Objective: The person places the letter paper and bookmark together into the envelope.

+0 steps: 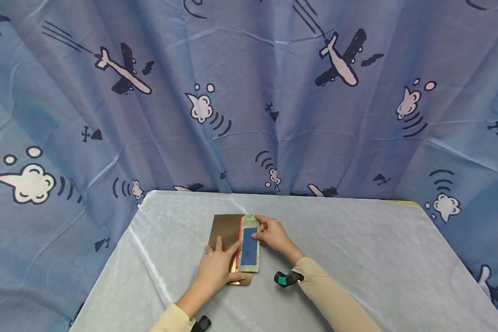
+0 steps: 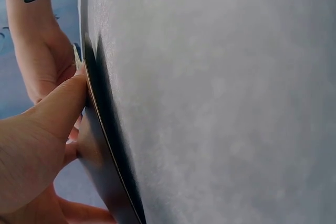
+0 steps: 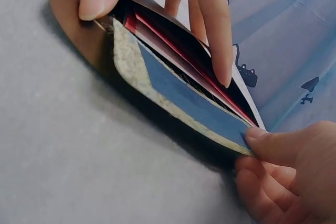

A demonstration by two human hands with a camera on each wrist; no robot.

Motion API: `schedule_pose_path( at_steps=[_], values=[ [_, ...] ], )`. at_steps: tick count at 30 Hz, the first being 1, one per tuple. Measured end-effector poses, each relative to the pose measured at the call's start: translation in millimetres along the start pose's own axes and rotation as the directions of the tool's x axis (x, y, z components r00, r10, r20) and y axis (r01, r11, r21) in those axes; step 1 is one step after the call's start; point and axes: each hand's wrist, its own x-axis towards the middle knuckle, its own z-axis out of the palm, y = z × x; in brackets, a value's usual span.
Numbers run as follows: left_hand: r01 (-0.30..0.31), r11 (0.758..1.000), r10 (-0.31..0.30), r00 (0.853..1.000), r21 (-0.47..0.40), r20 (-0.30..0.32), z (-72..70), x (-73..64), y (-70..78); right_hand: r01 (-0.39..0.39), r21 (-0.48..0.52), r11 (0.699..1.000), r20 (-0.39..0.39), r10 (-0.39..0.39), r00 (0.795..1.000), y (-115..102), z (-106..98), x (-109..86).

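A flat golden-brown case (image 1: 225,227) lies on the table, its side gaping in the right wrist view. Over that opening is a long card (image 1: 249,246) with a dark blue panel and a mottled pale green border. Near the card's far end, my right hand (image 1: 273,234) pinches its edge between thumb and fingers. My left hand (image 1: 216,267) rests spread on the case, its thumb pressing the near end and a straight finger at the opening's edge. Red and white sheets (image 3: 181,66) show inside the case. How far the card reaches in is hidden.
A pale grey cloth covers the table (image 1: 357,258). Behind it hangs a blue curtain (image 1: 249,92) printed with planes and clouds. A black band with a green patch (image 1: 288,279) is on the right wrist, and another black band (image 1: 201,324) on the left.
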Motion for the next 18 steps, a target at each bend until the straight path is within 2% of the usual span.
schedule_pose_path(
  at_steps=[18],
  values=[
    [0.000,1.000,0.001,1.000,0.010,-0.016,1.0,-1.1,0.3,0.016,-0.028,0.999,0.030,-0.015,0.999,1.5,6.4,4.0]
  ],
)
